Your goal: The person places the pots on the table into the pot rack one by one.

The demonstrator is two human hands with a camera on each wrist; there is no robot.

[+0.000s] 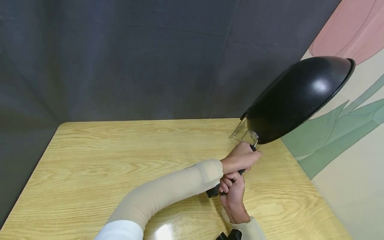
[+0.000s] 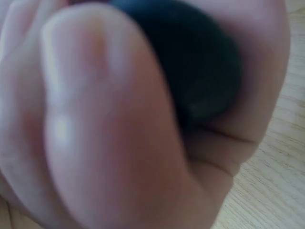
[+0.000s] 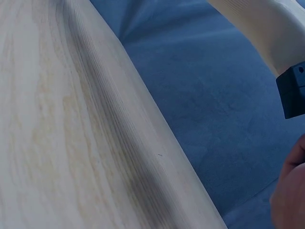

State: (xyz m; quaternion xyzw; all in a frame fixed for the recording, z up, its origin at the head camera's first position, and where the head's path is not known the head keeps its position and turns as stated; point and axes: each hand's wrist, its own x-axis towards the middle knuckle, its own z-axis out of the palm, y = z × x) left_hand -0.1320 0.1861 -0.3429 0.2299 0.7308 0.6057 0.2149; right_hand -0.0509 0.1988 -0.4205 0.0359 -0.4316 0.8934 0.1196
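A large black wok (image 1: pixel 288 100) is held up tilted at the right, its rounded underside towards the head camera. My left hand (image 1: pixel 243 155) grips the black handle just below where it joins the pan. Close up in the left wrist view, the left thumb (image 2: pixel 109 114) curls round the dark handle (image 2: pixel 195 62). Below it my right hand (image 1: pixel 234 188) curls its fingers round the lower part of the same handle, the left forearm crossing just above. Only a sliver of the right hand (image 3: pixel 290 191) shows in the right wrist view.
Partly behind the wok, a thin wire rack (image 1: pixel 238 130) stands near the back edge of the wooden table (image 1: pixel 120 150). A dark curtain (image 1: pixel 150 60) hangs behind the table. To the right is a wall (image 1: pixel 354 173) painted with pink and green shapes.
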